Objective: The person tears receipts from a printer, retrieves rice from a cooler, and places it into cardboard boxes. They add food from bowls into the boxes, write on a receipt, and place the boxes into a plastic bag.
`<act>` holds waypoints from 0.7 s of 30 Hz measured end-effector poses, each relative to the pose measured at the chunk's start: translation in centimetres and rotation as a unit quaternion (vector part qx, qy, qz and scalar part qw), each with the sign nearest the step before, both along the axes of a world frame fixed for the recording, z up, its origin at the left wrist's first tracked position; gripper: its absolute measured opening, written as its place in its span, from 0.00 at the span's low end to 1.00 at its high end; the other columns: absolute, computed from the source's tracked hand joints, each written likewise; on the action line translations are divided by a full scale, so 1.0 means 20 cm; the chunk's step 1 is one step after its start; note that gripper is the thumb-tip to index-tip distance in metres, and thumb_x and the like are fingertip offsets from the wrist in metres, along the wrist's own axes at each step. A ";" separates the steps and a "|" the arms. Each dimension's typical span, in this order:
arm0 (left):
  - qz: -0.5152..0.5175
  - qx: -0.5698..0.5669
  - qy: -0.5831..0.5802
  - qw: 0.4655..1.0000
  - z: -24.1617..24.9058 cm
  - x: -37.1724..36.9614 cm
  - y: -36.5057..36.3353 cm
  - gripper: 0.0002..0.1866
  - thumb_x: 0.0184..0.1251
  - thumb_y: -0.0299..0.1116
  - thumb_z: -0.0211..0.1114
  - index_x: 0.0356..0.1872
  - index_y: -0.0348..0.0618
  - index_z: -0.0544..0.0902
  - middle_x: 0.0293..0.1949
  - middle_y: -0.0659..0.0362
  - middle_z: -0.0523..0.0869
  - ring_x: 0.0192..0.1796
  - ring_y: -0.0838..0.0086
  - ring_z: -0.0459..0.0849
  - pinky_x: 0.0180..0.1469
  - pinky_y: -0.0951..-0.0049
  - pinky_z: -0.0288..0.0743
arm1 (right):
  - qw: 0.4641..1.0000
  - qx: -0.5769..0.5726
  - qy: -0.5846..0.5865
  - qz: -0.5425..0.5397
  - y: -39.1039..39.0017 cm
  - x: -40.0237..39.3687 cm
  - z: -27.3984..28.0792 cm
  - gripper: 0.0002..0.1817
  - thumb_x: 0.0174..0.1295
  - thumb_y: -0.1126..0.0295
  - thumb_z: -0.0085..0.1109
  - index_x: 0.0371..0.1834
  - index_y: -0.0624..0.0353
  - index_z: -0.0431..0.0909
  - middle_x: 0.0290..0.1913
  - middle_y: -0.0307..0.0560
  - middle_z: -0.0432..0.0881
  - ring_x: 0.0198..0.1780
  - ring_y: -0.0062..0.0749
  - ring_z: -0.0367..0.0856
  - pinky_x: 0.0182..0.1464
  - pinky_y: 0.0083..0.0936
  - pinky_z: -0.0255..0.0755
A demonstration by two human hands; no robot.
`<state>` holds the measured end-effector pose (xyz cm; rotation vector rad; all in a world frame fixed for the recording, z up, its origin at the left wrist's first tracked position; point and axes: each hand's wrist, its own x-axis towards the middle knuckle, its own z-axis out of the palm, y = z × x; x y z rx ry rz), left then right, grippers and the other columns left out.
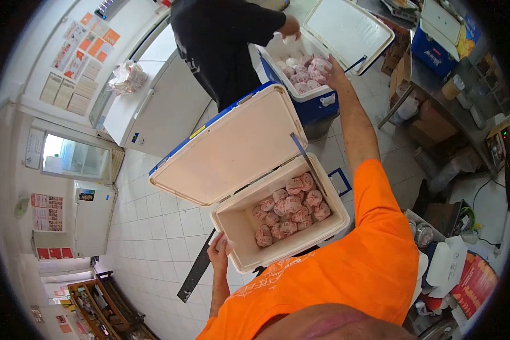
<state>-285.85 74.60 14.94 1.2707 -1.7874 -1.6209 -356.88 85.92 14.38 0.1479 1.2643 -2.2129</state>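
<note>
My left hand (218,253) is at the left rim of the near cooler box (225,226), with its fingers closed on the edge. Inside that box lie several round bundles (292,205) in white-and-red printed wrapping, mostly on the right side. My right arm stretches away to the far blue cooler box (318,109). There my right hand (335,75) is closed around the side of a wrapped bundle (321,64); its fingers are partly hidden. More bundles of the same kind fill the far box. Both lids are raised.
A person in a black shirt (218,34) stands beyond, one hand (290,27) over the far box. The near lid (232,144) tilts up between the boxes. A white chest freezer (158,105) stands left, a metal table (430,85) right. Tiled floor (153,243) runs along the left.
</note>
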 end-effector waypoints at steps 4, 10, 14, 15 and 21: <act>-0.106 0.008 -0.028 0.994 0.07 -0.14 0.03 0.15 0.65 0.28 0.60 0.51 0.36 0.83 0.46 0.55 0.84 0.48 0.77 0.80 0.53 0.76 0.73 | 0.997 -0.067 -0.032 -0.015 0.07 0.15 0.15 0.47 0.60 0.35 0.51 0.77 0.41 0.41 0.76 0.56 0.43 0.75 0.57 0.44 0.69 0.64 0.44; -0.232 0.013 -0.003 0.973 0.08 -0.47 0.10 0.17 0.68 0.33 0.58 0.54 0.36 0.81 0.49 0.57 0.84 0.51 0.77 0.78 0.54 0.76 0.72 | 0.985 -0.155 -0.018 0.070 0.15 0.32 0.18 0.55 0.52 0.21 0.37 0.77 0.39 0.35 0.77 0.55 0.34 0.75 0.64 0.42 0.64 0.73 0.48; -0.356 0.013 0.035 0.934 0.16 -0.87 0.20 0.21 0.70 0.36 0.58 0.61 0.38 0.75 0.56 0.57 0.80 0.52 0.78 0.77 0.53 0.77 0.72 | 0.982 -0.182 -0.044 -0.023 0.11 0.51 0.28 0.55 0.49 0.22 0.46 0.76 0.38 0.41 0.74 0.53 0.44 0.71 0.67 0.50 0.62 0.75 0.50; -0.367 -0.025 0.060 0.928 0.16 -0.98 0.24 0.22 0.70 0.36 0.58 0.63 0.40 0.73 0.56 0.58 0.79 0.51 0.78 0.76 0.51 0.76 0.73 | 0.983 -0.179 -0.043 -0.023 0.11 0.56 0.30 0.55 0.49 0.22 0.46 0.76 0.38 0.41 0.74 0.53 0.44 0.71 0.67 0.50 0.62 0.75 0.50; -0.131 0.141 0.384 0.903 0.48 -1.48 0.35 0.27 0.68 0.32 0.61 0.67 0.44 0.64 0.62 0.59 0.71 0.64 0.71 0.68 0.63 0.60 0.65 | 0.977 -0.174 0.083 0.094 0.11 0.90 0.49 0.41 0.61 0.33 0.45 0.72 0.41 0.51 0.68 0.52 0.59 0.65 0.55 0.65 0.57 0.67 0.65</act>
